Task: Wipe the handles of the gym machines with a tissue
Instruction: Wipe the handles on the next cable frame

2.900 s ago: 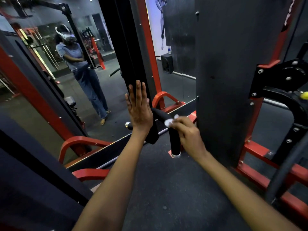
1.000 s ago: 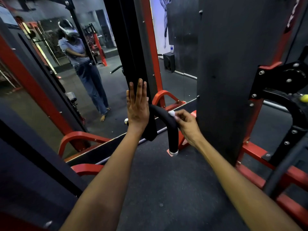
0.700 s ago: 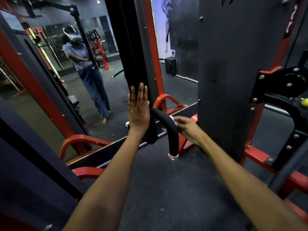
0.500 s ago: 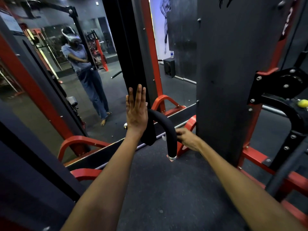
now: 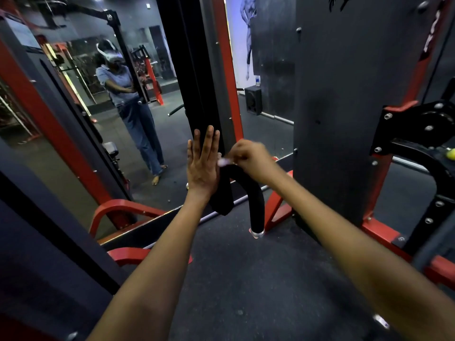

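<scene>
Tissue [image 5: 223, 162] sits pinched in the curled right-hand fingers [image 5: 242, 156], directly above the black handle [image 5: 253, 193], whose long axis arcs downward; the left hand [image 5: 203, 166] lies flat, fingers straight, just beside it.

Commercial gym floor, weight-machine corner.

Shown by red-and-black steel machine frames [image 5: 227, 70], a padded black curved handle [image 5: 256, 205], a tall dark weight-stack cover [image 5: 344, 107], a bolted pulley bracket [image 5: 418, 129], dark rubber flooring [image 5: 246, 279], a wall mirror [image 5: 98, 119] reflecting more red equipment, and a bodybuilder poster [image 5: 243, 38] above a black speaker [image 5: 253, 99].
</scene>
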{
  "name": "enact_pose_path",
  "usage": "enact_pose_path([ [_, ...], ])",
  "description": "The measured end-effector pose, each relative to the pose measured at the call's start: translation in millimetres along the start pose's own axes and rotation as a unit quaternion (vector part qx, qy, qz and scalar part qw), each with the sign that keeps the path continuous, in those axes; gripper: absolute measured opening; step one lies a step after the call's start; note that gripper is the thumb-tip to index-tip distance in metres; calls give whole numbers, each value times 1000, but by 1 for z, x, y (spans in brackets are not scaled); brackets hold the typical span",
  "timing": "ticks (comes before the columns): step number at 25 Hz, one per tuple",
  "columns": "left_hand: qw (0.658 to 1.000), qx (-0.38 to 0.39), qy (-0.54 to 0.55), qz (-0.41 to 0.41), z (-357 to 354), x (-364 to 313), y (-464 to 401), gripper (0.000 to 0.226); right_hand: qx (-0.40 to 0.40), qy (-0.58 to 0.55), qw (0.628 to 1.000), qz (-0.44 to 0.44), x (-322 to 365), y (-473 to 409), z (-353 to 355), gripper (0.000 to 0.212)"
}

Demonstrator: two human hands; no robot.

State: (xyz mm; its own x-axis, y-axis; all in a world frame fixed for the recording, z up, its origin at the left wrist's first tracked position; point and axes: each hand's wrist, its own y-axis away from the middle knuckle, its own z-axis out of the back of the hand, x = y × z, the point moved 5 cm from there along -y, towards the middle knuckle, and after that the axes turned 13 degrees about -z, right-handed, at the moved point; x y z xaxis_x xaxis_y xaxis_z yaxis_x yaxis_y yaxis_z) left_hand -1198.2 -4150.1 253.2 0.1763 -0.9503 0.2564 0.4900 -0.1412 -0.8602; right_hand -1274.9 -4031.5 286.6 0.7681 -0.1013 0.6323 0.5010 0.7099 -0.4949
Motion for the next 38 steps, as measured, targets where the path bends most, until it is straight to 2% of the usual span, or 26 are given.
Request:
enact_pose_path([
  [2, 1000, -2, -14, 0, -1, 2, 4, 73, -33, 88, 993, 78, 2, 35, -18, 20],
  [4, 1000, 2, -23, 5, 1, 0, 5, 72, -79, 103, 986, 101, -11, 75, -20, 23],
  [8, 999, 2, -33, 5, 2, -2, 5, 74, -88, 100, 989, 58, -40, 131, -23, 23],
  [11, 999, -6, -35, 4, 0, -2, 5, 74, -147, 42, 988, 28, -17, 90, -10, 18],
  [15, 999, -7, -53, 2, 3, -2, 2, 76, -88, 107, 990, 22, 8, 24, -19, 17],
  [19, 999, -9, -44, 14, 2, -4, 9, 77, -168, 87, 978, 91, -18, 100, -29, 24],
  [20, 999, -7, -44, 19, 2, -4, 8, 77, -149, 84, 981, 92, -30, 120, -40, 23],
  [22, 999, -4, -37, 33, 3, -4, 5, 77, -83, 96, 991, 36, -60, 151, -68, 13],
  [24, 998, -11, -50, 32, 3, -5, 6, 77, -27, 70, 995, -70, -91, 172, -78, 13],
  [25, 998, -12, -51, 33, 2, -6, 5, 78, -44, 49, 994, -89, -96, 179, -73, 19],
  [27, 999, -17, -28, 36, -1, -5, 7, 78, -150, -8, 983, -104, -92, 172, -43, 31],
  [28, 999, -22, -20, 37, -2, -6, 9, 77, -211, -37, 970, -115, -85, 157, -24, 29],
  [29, 999, -24, -13, 42, -2, -7, 8, 76, -240, -71, 959, -136, -75, 129, -7, 26],
  [30, 999, -24, 0, 47, -3, -6, 6, 75, -233, -103, 956, -143, -63, 97, 7, 26],
  [33, 998, -27, 12, 50, -3, -8, 6, 76, -73, -196, 970, -123, -35, 37, 0, 42],
  [34, 998, -28, 8, 51, -3, -8, 7, 76, -69, -224, 963, -131, -39, 39, -7, 42],
  [38, 998, -27, 9, 56, -3, -7, 9, 75, -188, -283, 922, -186, -73, 94, -24, 34],
])
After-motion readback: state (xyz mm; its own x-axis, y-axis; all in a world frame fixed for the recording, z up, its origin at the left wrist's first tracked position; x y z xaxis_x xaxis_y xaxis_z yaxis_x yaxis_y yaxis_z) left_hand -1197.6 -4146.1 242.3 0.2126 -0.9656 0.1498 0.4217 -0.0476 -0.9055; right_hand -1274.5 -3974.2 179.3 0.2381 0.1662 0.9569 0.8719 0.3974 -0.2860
